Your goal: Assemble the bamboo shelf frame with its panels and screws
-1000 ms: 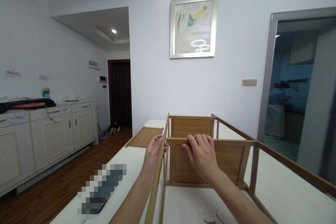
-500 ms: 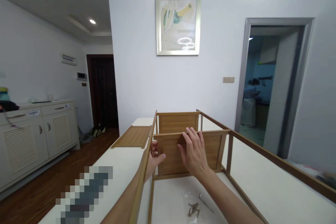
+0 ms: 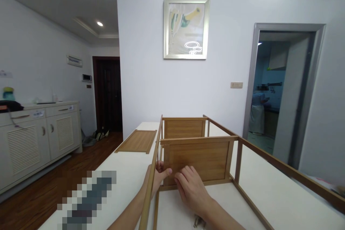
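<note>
A wooden frame (image 3: 238,161) lies on the white table with a wooden shelf panel (image 3: 202,158) standing across it. My left hand (image 3: 161,176) grips the panel's left edge low down, thumb on the near face and fingers partly hidden behind. In front of the panel's lower left part is my right hand (image 3: 192,188), its fingers bent and drawn together. Whatever is between its fingertips, if anything, is hidden. Several screws (image 3: 198,221) show partly under my right forearm.
A second panel (image 3: 138,141) lies flat on the white table (image 3: 126,169) to the left. Another wooden panel (image 3: 184,128) closes the frame's far end, near the wall. A blurred dark object (image 3: 91,199) is at the near left. A person (image 3: 258,111) stands beyond the doorway.
My right hand has left the panel's top edge and come down to its lower left, fingers now curled. My left hand has slid lower along the left edge.
</note>
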The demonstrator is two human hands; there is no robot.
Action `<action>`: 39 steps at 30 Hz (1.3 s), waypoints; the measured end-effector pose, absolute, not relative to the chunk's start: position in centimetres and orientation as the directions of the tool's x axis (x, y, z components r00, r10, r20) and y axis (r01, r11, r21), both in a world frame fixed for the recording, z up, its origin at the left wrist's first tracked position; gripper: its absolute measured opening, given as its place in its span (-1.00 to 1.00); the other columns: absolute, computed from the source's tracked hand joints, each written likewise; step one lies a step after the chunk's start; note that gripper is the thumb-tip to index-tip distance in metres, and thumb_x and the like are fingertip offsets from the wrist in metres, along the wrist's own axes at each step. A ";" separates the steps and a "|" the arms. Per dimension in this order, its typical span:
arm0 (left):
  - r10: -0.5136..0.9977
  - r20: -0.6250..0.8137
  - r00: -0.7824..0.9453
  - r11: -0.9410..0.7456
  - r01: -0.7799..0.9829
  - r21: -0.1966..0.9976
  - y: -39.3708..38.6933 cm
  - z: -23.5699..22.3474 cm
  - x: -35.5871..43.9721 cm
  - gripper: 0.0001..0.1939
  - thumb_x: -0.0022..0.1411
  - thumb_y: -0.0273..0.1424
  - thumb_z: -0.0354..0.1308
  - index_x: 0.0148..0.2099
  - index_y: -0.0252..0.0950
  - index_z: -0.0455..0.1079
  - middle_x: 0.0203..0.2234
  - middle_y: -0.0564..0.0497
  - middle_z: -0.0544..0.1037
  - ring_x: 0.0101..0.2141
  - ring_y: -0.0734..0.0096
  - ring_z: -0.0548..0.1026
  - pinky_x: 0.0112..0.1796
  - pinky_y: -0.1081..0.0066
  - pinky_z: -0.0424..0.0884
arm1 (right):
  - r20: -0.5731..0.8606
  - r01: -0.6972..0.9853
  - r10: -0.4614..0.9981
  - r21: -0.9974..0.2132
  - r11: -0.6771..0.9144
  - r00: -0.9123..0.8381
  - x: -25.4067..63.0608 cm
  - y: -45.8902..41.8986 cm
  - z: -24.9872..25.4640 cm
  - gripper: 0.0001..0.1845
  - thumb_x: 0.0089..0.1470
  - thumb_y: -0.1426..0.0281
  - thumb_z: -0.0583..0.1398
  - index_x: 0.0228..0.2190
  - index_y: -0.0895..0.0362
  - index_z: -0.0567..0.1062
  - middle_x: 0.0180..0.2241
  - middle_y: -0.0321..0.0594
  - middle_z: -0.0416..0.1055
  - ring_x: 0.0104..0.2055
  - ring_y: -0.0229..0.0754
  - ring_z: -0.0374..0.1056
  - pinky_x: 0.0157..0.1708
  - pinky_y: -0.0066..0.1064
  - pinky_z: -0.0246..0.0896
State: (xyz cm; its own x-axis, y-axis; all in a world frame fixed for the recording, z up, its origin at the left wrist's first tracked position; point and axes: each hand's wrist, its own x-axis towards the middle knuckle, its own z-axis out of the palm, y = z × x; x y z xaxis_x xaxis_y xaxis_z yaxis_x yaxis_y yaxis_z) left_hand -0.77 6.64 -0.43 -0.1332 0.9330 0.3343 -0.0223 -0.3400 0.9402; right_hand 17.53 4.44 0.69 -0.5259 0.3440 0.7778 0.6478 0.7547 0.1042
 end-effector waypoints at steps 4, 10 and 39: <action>0.940 0.327 -0.096 -0.330 -0.015 0.944 6.7 -0.6 -0.7 -0.61 -0.14 -0.14 0.43 -0.39 -0.34 0.48 -0.46 -0.03 0.56 -0.39 0.33 0.47 -0.31 0.42 0.36 | 0.695 0.594 0.513 -0.152 0.790 -0.504 17.4 4.5 -0.3 -0.81 0.21 0.48 0.02 -0.36 0.12 0.41 -0.44 -0.22 0.39 -0.39 -0.22 0.23 -0.32 -0.38 0.08; 0.935 0.337 -0.114 -0.337 0.013 0.941 7.0 -1.0 -0.9 -0.60 -0.15 -0.11 0.42 -0.42 -0.33 0.45 -0.52 0.01 0.52 -0.44 0.37 0.44 -0.37 0.44 0.32 | 0.103 0.219 0.954 -0.961 0.169 -0.281 14.4 3.6 -1.1 -0.95 -0.04 0.43 0.11 -0.46 0.14 0.38 -0.58 -0.32 0.34 -0.58 -0.25 0.28 -0.53 -0.41 0.17; 0.900 0.266 -0.345 -0.276 0.021 0.961 6.6 1.8 0.2 -0.47 -0.43 -0.03 0.46 -0.51 -0.29 0.35 -0.62 0.09 0.40 -0.48 0.34 0.41 -0.40 0.39 0.31 | -0.305 -0.782 0.878 -0.410 -0.470 -0.368 8.4 3.8 -3.0 -0.96 -0.07 0.41 0.11 -0.50 0.11 0.32 -0.63 -0.29 0.35 -0.57 -0.17 0.37 -0.45 -0.34 0.29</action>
State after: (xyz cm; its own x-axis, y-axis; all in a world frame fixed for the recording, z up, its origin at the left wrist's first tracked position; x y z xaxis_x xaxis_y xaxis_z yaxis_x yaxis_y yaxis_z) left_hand 0.23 6.65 1.77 -0.3452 0.9000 0.2663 0.0210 -0.2762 0.9609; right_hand 8.40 3.84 -2.99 -0.3677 0.8785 -0.3052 -0.7817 -0.4697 -0.4103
